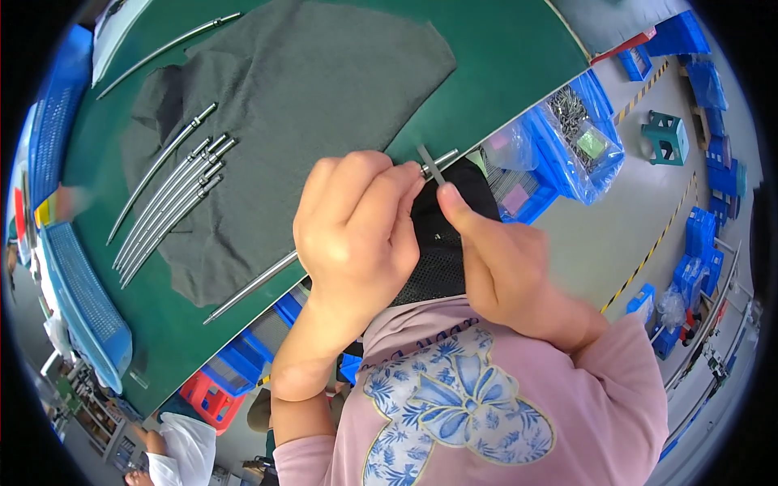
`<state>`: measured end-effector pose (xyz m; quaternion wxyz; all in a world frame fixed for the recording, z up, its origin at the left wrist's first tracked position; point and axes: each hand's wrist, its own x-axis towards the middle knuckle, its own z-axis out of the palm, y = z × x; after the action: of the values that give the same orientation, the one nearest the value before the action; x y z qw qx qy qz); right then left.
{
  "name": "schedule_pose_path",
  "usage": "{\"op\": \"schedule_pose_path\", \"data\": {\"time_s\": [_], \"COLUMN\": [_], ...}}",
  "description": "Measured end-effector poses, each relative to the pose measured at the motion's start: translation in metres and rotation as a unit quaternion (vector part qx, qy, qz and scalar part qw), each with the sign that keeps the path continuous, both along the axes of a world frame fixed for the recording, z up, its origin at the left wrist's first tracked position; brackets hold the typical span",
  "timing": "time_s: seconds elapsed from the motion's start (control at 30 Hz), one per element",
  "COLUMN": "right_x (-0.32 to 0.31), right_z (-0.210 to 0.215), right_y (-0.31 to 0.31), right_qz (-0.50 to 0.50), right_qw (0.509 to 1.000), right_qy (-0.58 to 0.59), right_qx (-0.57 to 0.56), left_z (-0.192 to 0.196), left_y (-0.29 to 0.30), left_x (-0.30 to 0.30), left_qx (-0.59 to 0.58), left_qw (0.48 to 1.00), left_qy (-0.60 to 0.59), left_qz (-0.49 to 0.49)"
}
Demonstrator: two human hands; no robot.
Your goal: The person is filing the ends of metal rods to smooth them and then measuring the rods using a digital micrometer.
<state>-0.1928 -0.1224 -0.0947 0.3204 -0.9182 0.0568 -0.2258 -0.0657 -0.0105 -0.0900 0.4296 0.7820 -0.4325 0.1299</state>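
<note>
My left hand (356,219) is closed around a slim metal rod (255,283). The rod slants from the lower left, under my fist, and its collared end sticks out at the upper right. Pinched in my right hand (502,251) is a narrow flat grey strip (431,165), perhaps a small file. It lies crosswise against the rod near that end, just beyond my left fingertips. Where my right fingers grip the strip is partly hidden. Several similar metal rods (166,219) lie side by side on a dark grey cloth (324,89), left of my hands.
The cloth covers part of a green table (510,61). Another rod (166,53) lies at its far left. Blue baskets (85,292) stand along the left edge. Blue bins (551,174) with small metal parts adjoin the right edge. A green stool (666,138) stands on the floor; a person's white sleeve (188,441) shows lower left.
</note>
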Motion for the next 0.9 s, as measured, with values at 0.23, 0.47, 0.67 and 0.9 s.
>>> {"op": "schedule_pose_path", "data": {"time_s": [0.23,0.47,0.67,0.9], "right_x": [0.005,0.012,0.02,0.013], "right_z": [0.032,0.031,0.034,0.009], "right_y": [-0.005,-0.002,-0.006,0.0], "right_qz": [0.02,0.013,0.018,0.006], "right_qw": [0.995,0.998,0.995,0.999], "right_qy": [0.098,0.066,0.092,0.031], "right_qx": [0.009,0.02,0.02,-0.021], "left_z": [0.001,0.004,0.0,0.004], "left_y": [0.001,0.002,-0.001,0.0], "left_x": [-0.002,-0.001,0.0,0.0], "left_qx": [0.003,0.02,0.0,0.018], "left_qw": [1.0,1.0,1.0,1.0], "left_qy": [0.01,0.004,-0.011,-0.002], "left_qz": [0.0,0.001,0.0,-0.009]}}
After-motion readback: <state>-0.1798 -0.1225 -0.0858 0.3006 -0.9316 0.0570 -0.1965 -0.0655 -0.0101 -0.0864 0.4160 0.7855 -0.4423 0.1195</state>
